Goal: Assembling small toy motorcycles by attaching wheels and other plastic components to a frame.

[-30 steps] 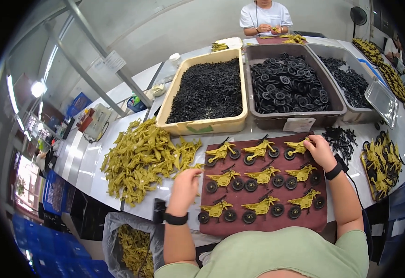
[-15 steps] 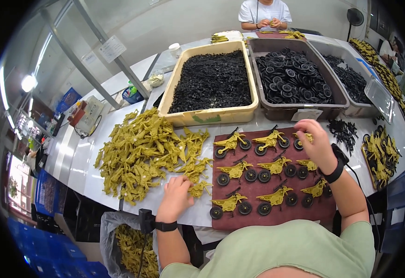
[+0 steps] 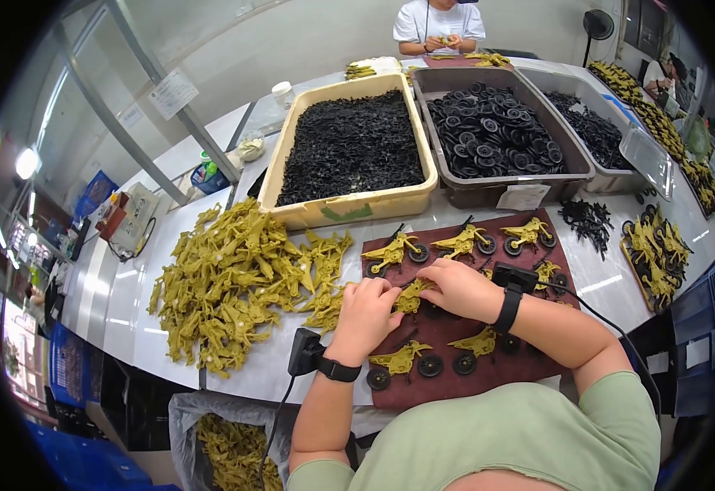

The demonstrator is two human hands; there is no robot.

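Observation:
Several toy motorcycles [image 3: 400,358] with yellow bodies and black wheels stand in rows on a dark red mat [image 3: 455,393]. My left hand [image 3: 365,315] is at the mat's left edge, fingers curled at the front end of a toy motorcycle [image 3: 410,298] in the middle row. Its rear side is pinched by my right hand [image 3: 465,290], which reaches across from the right. Both hands hide its wheels and part of the row behind them. To the left of my left hand lies a heap of yellow motorcycle bodies [image 3: 218,286].
Behind the mat stand a cream tub [image 3: 349,214] of small black parts, a brown tub [image 3: 464,195] of black wheels and a grey tub [image 3: 619,182]. Black pieces [image 3: 585,225] lie loose at right. A lined bin [image 3: 184,425] sits below. A person [image 3: 439,29] works opposite.
My left hand has moved from the heap's edge right onto the mat. My right hand has come left from the far-right motorcycle to the middle row. The whole view has shifted slightly.

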